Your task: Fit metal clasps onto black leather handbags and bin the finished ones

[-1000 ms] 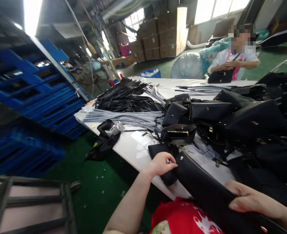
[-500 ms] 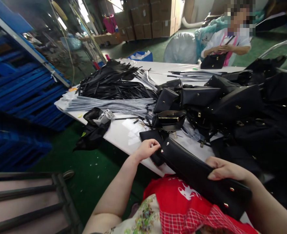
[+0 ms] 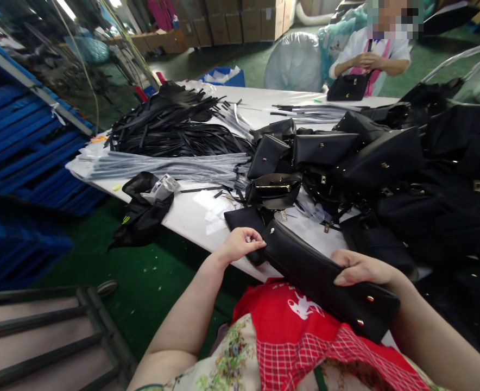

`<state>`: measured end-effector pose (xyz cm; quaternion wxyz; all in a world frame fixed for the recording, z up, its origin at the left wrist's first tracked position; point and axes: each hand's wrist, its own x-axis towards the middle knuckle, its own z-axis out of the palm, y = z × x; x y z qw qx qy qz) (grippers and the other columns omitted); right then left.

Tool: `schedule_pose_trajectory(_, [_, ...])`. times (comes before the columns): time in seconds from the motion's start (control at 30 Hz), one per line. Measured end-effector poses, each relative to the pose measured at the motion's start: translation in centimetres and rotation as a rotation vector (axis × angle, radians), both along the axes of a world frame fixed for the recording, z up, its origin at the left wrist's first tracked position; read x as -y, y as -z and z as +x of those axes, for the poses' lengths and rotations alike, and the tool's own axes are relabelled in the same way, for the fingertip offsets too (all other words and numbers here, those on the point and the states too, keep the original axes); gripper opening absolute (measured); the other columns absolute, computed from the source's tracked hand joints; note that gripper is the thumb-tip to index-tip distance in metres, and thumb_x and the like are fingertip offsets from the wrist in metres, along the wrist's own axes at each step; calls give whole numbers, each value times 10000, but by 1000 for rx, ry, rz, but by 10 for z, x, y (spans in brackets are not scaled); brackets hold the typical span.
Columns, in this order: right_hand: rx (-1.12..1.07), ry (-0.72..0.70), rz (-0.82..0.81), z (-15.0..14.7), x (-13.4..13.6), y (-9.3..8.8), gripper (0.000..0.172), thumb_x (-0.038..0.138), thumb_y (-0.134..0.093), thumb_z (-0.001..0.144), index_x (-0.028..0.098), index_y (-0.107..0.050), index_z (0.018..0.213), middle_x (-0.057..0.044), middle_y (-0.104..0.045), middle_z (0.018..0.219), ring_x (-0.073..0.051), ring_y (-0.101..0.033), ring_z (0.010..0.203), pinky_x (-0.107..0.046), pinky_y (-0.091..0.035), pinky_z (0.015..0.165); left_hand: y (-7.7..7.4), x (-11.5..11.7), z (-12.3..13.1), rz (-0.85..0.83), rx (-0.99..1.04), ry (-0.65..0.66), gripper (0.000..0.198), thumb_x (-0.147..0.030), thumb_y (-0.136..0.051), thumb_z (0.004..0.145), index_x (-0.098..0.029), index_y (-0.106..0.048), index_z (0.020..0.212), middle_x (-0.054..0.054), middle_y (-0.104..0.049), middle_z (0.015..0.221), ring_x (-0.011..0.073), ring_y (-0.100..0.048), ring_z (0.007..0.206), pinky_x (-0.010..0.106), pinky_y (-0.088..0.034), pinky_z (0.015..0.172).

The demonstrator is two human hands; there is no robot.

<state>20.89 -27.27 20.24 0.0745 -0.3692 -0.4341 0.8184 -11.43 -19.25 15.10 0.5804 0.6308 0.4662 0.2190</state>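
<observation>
A black handbag (image 3: 305, 260) lies tilted across my lap and the table edge, its long narrow base turned up. My right hand (image 3: 358, 269) grips it by the side, thumb over the edge. Near the far left end of the base, my left hand (image 3: 242, 244) is closed in a pinch, with small whitish scraps showing between its fingers. One white bit (image 3: 272, 231) sits on the base close to that hand. Two shiny gold studs (image 3: 365, 310) show at the near right end. Another black bag (image 3: 244, 218) lies partly hidden behind my left hand.
Black bags (image 3: 325, 149) are heaped on the right of the white table (image 3: 183, 217). Black straps (image 3: 170, 136) and plastic-wrapped strips (image 3: 162, 165) lie at left. A black plastic bag (image 3: 142, 209) hangs over the edge. Across the table a person (image 3: 370, 60) handles a bag.
One of the two white bits on the base, the one by my left fingertips, is gone from it. The view has shifted slightly, and my right hand keeps its grip.
</observation>
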Motion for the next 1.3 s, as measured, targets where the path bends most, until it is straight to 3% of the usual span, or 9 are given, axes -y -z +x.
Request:
schedule_pose_trajectory(0.23, [9, 19, 59, 2, 2, -1, 335, 354, -658, 766, 102, -568, 564, 31, -439, 457, -46, -343, 390, -156, -277, 356, 2, -1, 3, -43, 55, -52, 287, -399, -719, 701, -140, -674, 813, 13, -660, 714, 105, -522, 601, 212, -392, 566])
schedule_pose_trajectory(0.43, [-23, 7, 29, 1, 3, -1, 326, 359, -657, 773, 89, -594, 602, 24, -461, 476, -51, -372, 397, -157, -279, 356, -1, -2, 2, 29, 22, 43, 262, -399, -667, 756, -137, -675, 745, 30, -664, 724, 113, -524, 635, 224, -393, 595])
schedule_pose_trajectory(0.63, [-44, 38, 15, 2, 6, -1, 337, 365, -661, 775, 95, -576, 592, 21, -472, 478, -48, -366, 392, -159, -279, 362, -3, 0, 3, -161, 231, -26, 350, -502, -573, 810, -152, -569, 796, -35, -530, 582, 71, -439, 469, 195, -357, 459])
schedule_pose_trajectory(0.73, [-37, 39, 15, 2, 6, -2, 331, 360, -661, 778, 91, -587, 599, 24, -466, 474, -46, -365, 394, -159, -266, 365, -3, -1, 5, -72, 122, -47, 297, -441, -633, 773, -156, -605, 854, -11, -606, 676, 72, -467, 491, 193, -368, 463])
schedule_pose_trajectory(0.87, [-25, 22, 7, 1, 5, -3, 338, 376, -664, 769, 92, -585, 604, 15, -488, 487, -54, -388, 399, -163, -302, 372, -4, -3, 4, 86, -22, 45, 216, -366, -655, 751, -154, -685, 778, 20, -669, 756, 103, -537, 622, 206, -412, 564])
schedule_pose_trajectory(1.1, [-14, 39, -22, -1, 7, -5, 335, 371, -665, 766, 95, -575, 600, 14, -490, 473, -53, -393, 378, -161, -277, 351, -3, -2, 9, 45, -77, 21, 247, -374, -657, 734, -137, -702, 783, 37, -684, 723, 124, -546, 609, 228, -411, 568])
schedule_pose_trajectory(1.3, [-2, 43, -44, 2, 9, -2, 317, 368, -664, 775, 87, -606, 639, -1, -529, 497, -63, -428, 395, -160, -298, 365, -5, -1, 6, 91, -50, 122, 270, -396, -592, 803, -148, -652, 714, 14, -624, 650, 110, -500, 579, 218, -366, 539])
